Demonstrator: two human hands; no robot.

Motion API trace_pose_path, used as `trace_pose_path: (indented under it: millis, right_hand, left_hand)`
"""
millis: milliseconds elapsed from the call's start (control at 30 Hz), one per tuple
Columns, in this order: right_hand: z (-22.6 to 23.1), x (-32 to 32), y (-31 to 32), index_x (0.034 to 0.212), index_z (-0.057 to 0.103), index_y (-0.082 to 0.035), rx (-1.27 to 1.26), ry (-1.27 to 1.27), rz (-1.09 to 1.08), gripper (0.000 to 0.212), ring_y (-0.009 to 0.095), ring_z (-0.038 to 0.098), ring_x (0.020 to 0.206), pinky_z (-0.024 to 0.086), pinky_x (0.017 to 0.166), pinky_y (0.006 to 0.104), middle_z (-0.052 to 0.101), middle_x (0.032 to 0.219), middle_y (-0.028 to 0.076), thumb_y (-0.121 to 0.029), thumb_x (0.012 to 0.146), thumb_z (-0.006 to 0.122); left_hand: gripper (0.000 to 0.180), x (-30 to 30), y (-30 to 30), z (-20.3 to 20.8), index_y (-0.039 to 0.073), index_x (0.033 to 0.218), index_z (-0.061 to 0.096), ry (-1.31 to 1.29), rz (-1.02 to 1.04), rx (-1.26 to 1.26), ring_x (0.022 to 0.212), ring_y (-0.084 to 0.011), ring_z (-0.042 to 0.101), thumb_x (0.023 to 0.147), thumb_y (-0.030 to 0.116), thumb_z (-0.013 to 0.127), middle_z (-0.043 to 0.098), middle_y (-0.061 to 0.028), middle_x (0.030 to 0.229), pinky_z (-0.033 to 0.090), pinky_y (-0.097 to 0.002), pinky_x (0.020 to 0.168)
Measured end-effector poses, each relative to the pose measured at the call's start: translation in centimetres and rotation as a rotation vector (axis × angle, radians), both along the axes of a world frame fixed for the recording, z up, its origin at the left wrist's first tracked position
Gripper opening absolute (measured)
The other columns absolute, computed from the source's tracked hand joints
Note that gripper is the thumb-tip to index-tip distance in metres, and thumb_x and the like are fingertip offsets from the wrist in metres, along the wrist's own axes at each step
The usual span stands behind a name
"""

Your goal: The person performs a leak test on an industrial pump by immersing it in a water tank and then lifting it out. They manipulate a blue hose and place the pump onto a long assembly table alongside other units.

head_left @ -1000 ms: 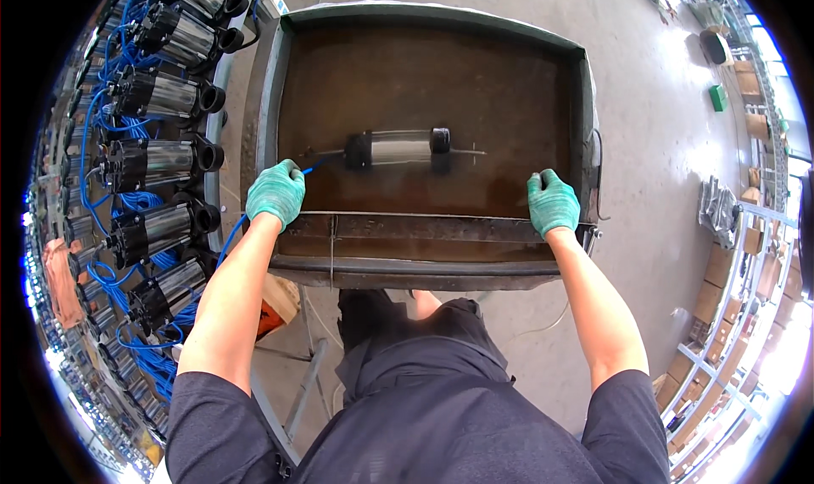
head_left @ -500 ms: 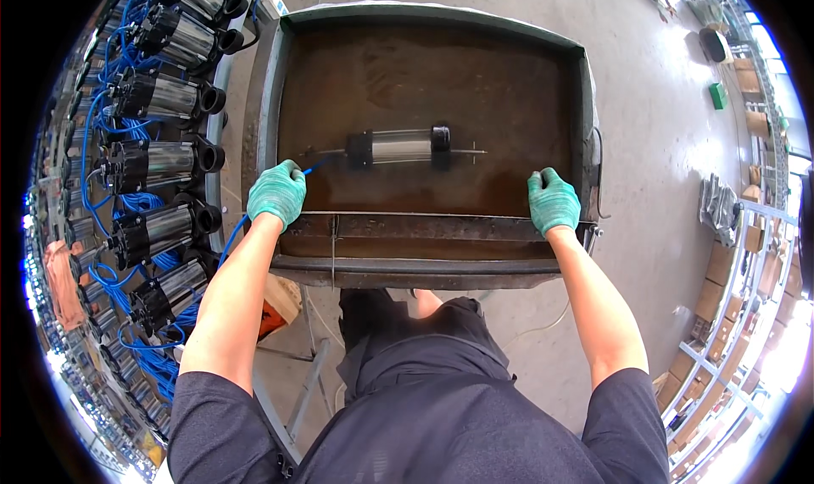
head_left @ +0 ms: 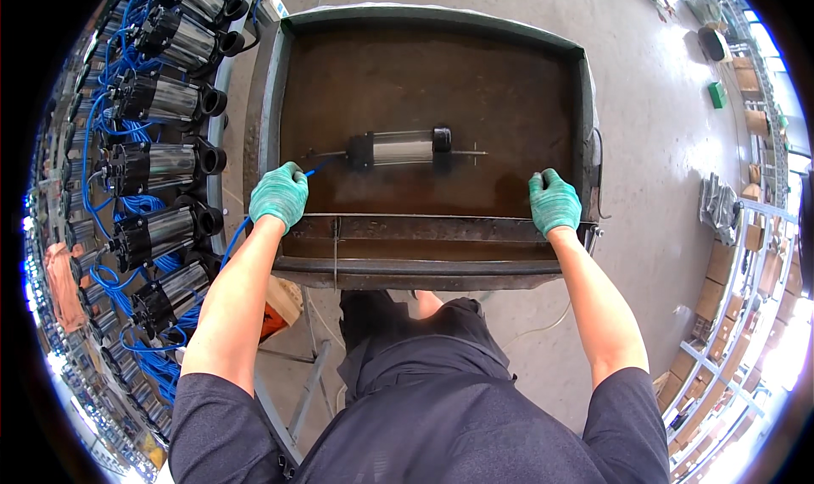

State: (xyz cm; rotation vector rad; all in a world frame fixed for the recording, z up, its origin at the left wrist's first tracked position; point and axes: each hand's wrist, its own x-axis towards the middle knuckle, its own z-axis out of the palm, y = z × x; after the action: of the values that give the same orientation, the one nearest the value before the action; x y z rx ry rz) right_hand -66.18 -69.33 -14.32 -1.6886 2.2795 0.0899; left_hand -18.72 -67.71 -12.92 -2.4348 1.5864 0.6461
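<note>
Your left hand (head_left: 278,196) and right hand (head_left: 554,202) grip the tank's (head_left: 267,102) near rim, seemingly watching the submerged cylinder (head_left: 398,147); next, reach in carefully.

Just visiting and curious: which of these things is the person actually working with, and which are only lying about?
In use:
left hand and right hand, both gloved, on the near rim of the rusty metal tray
silver cylinder lying in the tray
thin blue tube by the left hand

Lying about:
row of cylinders with blue hoses
cardboard boxes

Brown cardboard boxes (head_left: 753,124) line shelving at far right — a small green box (head_left: 717,95) beside them.
</note>
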Motion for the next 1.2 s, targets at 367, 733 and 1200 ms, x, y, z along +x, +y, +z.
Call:
trace_pose_path:
  millis: [367,733,1200]
  right_hand:
    - [-0.2,0.0,0.1,0.103,0.072,-0.012,-0.021,-0.006,-0.006,0.035,0.046,0.071,0.094,0.057,0.084,0.056,0.075,0.096,0.024,-0.043,0.103,0.055]
    - [-0.1,0.0,-0.1,0.103,0.072,-0.013,-0.035,0.012,-0.026,0.035,0.046,0.071,0.094,0.057,0.084,0.0563,0.075,0.097,0.024,-0.044,0.103,0.055]
    - [1.0,0.2,-0.1,0.108,0.071,-0.012,0.005,-0.073,-0.111,0.035,0.044,0.072,0.096,0.058,0.085,0.0544,0.076,0.1,0.021,-0.042,0.104,0.055]
  left_hand:
    - [0.029,0.1,0.0,0.0,0.015,0.116,0.074,0.007,-0.009,0.002,0.105,-0.0436,0.07,0.104,0.032,0.054,0.076,-0.019,0.113,0.056,-0.0528,0.094]
    - [0.028,-0.3,0.5,0.4,0.014,0.121,0.071,0.037,-0.005,-0.106,0.111,-0.0397,0.069,0.103,0.03,0.057,0.074,-0.0128,0.123,0.056,-0.0493,0.097]
    - [0.019,-13.1,-7.8,-6.5,0.004,0.113,0.067,0.688,-0.021,-0.127,0.095,-0.0325,0.073,0.098,0.015,0.066,0.075,-0.0198,0.104,0.056,-0.0407,0.09]
